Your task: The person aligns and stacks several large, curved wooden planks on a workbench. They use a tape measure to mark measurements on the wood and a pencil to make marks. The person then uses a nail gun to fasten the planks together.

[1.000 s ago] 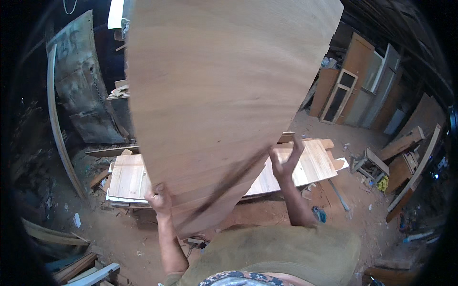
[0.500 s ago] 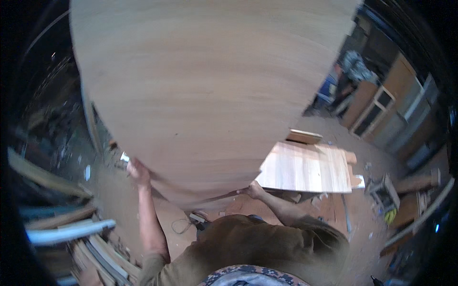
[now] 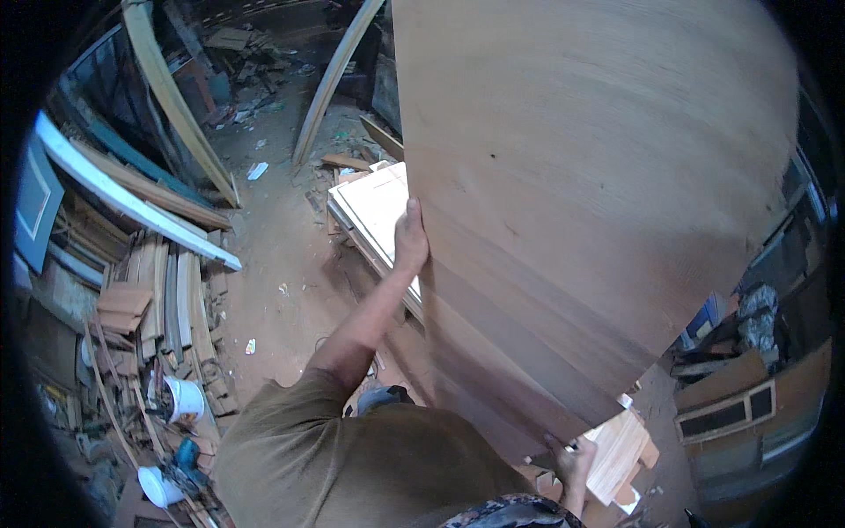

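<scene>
The left hand (image 3: 411, 242) and right hand (image 3: 574, 464) grip edges of a large, flat, brown wooden panel (image 3: 572, 194) between them, apparently raised and not yet set down.

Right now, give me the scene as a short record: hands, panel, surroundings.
Left hand: gripping the left edge of the large wooden panel
Right hand: gripping the panel's lower right edge
Panel: flat, brown, its top running out of view
Behind panel: pale boards, partly hidden
Left side: piled planks, white buckets
Right side: wooden frame with dark inserts
</scene>
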A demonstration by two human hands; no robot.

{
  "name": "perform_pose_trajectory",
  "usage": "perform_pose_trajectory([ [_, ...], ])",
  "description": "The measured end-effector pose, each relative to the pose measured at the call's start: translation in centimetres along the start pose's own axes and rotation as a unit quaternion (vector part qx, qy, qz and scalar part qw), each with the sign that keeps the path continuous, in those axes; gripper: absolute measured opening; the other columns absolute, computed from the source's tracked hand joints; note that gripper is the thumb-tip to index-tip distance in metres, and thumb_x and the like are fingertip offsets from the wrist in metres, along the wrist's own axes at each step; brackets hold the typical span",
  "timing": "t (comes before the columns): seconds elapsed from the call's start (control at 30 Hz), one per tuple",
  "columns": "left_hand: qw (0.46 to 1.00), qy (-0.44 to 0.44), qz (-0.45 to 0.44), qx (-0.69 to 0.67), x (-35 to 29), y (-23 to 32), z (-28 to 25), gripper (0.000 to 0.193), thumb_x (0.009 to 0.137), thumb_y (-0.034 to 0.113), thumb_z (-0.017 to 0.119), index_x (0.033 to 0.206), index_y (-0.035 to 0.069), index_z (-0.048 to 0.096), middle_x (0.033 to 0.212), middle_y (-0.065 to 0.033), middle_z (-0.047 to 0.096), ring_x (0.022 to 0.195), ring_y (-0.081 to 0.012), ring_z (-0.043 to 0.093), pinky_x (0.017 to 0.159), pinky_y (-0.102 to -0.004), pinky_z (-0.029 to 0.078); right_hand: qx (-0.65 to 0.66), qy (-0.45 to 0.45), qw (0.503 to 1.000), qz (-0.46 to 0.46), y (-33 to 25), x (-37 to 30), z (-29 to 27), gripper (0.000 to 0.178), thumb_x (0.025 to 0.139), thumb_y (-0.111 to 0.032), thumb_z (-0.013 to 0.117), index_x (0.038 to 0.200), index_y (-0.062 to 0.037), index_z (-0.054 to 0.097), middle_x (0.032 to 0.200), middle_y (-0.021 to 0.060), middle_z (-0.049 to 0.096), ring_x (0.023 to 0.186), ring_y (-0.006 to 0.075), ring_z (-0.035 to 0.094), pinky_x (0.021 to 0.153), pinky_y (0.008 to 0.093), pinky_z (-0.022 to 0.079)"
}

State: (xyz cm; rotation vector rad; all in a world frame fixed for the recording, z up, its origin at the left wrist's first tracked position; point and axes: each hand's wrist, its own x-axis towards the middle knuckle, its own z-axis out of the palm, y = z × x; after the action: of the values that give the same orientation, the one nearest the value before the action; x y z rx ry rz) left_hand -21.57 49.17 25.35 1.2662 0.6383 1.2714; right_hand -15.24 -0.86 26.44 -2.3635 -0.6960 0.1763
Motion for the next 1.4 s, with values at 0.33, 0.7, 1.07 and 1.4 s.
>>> perform_pose_trajectory([
  [0.33, 0.914, 0.118, -0.315, -0.226, -11.3, -11.2, 4.5, 0.085, 0.100, 0.069, 0.031, 0.140, -0.003, 0.047, 0.137, -0.0151, 0.056, 0.124, -0.0269, 0.054, 0.108, -0.0380, 0.039, -0.039, 0.022, 0.990, -0.132, 3.5, -2.8, -13.1, 0.024, 0.070, -0.006, 0.083, 0.090, 0.0030, 0.073, 0.064, 0.0080, 0.068, 0.061, 0.0129, 0.063, 0.062, 0.0308, 0.050],
  [0.7, 0.863, 0.156, -0.441, -0.193, -13.0, -27.1, 6.5, 0.084, 0.099, 0.069, 0.029, 0.139, -0.002, 0.051, 0.137, -0.0145, 0.057, 0.124, -0.0315, 0.052, 0.108, -0.0388, 0.038, -0.177, -0.136, 0.974, 0.022, 0.6, 3.4, -11.9, 0.029, 0.080, -0.024, 0.079, 0.090, 0.0014, 0.068, 0.068, 0.0177, 0.062, 0.062, 0.0255, 0.060, 0.060, 0.0386, 0.047],
  [1.07, 0.834, 0.203, -0.479, 0.183, -5.8, -34.8, 5.5, 0.073, 0.101, 0.057, 0.034, 0.127, -0.007, 0.059, 0.128, -0.0299, 0.060, 0.119, -0.0429, 0.058, 0.102, -0.0480, 0.043, -0.273, -0.235, 0.933, -0.019, -11.2, 20.7, -6.5, 0.023, 0.074, -0.016, 0.083, 0.086, 0.0005, 0.071, 0.065, 0.0117, 0.064, 0.058, 0.0173, 0.059, 0.057, 0.0345, 0.046],
  [1.4, 0.799, 0.118, -0.588, 0.052, 3.6, -42.2, 7.2, 0.077, 0.098, 0.064, 0.032, 0.142, 0.001, 0.042, 0.145, -0.0245, 0.042, 0.134, -0.0388, 0.042, 0.107, -0.0509, 0.040, -0.270, -0.260, 0.927, -0.031, -13.4, 31.3, -0.1, 0.034, 0.076, -0.024, 0.084, 0.072, 0.0029, 0.064, 0.060, 0.0199, 0.062, 0.057, 0.0334, 0.066, 0.057, 0.0430, 0.051],
])
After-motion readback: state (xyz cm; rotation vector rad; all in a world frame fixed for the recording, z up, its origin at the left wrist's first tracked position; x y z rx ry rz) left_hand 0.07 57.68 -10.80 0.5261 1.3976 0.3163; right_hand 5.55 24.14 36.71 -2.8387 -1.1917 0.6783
